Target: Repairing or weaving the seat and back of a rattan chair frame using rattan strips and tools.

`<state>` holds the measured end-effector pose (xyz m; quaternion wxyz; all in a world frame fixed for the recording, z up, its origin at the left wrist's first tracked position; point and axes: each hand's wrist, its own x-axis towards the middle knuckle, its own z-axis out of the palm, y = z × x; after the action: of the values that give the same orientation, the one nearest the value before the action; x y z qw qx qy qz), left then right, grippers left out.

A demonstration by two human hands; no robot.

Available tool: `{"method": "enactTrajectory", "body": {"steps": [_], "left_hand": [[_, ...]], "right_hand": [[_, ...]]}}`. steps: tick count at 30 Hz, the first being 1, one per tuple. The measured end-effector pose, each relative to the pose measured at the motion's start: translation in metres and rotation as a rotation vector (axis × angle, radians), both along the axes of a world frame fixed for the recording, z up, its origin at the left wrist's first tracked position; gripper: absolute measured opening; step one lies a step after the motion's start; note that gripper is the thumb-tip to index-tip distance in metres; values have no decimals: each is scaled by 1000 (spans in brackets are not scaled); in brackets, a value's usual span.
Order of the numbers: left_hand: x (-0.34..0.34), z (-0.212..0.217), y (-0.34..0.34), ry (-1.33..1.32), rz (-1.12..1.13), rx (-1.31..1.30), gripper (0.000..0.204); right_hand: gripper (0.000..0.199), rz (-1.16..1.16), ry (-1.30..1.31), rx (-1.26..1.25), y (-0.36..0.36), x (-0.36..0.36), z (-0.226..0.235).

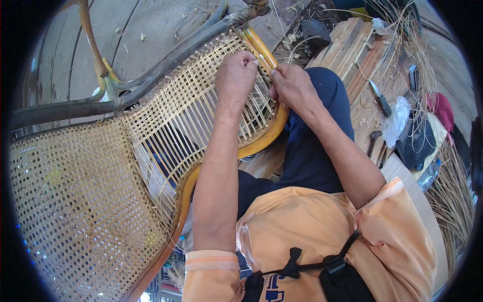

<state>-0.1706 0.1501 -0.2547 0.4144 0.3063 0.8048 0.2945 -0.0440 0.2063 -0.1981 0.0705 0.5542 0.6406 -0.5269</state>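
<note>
A chair-like piece with a curved yellow-brown frame [260, 146] leans across my lap. Its half-woven cane panel [173, 113] is a close grid near the top, while lower down mostly bare parallel strands show gaps. My left hand [236, 78] is closed in a pinch over the panel's upper right part. Beside the rim, my right hand [293, 86] is closed too, thumb and fingers pressed together. A short pale bit of cane strand [261, 57] shows between the two hands; the rest of it is hidden by the fingers.
A finished cane panel [80, 201] fills the lower left, below a dark bent pole [65, 111]. To the right, a wooden plank platform [359, 65] bears a knife [381, 98], a plastic bag [397, 122] and a dark pouch [416, 143]. Loose cane strands [448, 211] lie at the far right.
</note>
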Motion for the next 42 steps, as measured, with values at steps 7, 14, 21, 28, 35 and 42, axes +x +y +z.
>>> {"method": "enactTrajectory", "body": {"steps": [7, 14, 21, 28, 35, 42], "left_hand": [[2, 9, 7, 20, 0, -38, 17], [1, 8, 5, 17, 20, -22, 16], [2, 2, 4, 6, 3, 12, 15], [2, 7, 4, 20, 15, -38, 15], [9, 8, 2, 147, -46, 28, 15], [7, 5, -1, 113, -28, 66, 15]], "right_hand": [[26, 81, 6, 191, -5, 6, 1], [25, 21, -6, 129, -5, 7, 8], [26, 18, -7, 86, 1, 0, 4], [23, -65, 56, 40, 2, 5, 16], [19, 38, 262, 380, 12, -5, -24], [19, 111, 222, 440, 17, -4, -32]]}}
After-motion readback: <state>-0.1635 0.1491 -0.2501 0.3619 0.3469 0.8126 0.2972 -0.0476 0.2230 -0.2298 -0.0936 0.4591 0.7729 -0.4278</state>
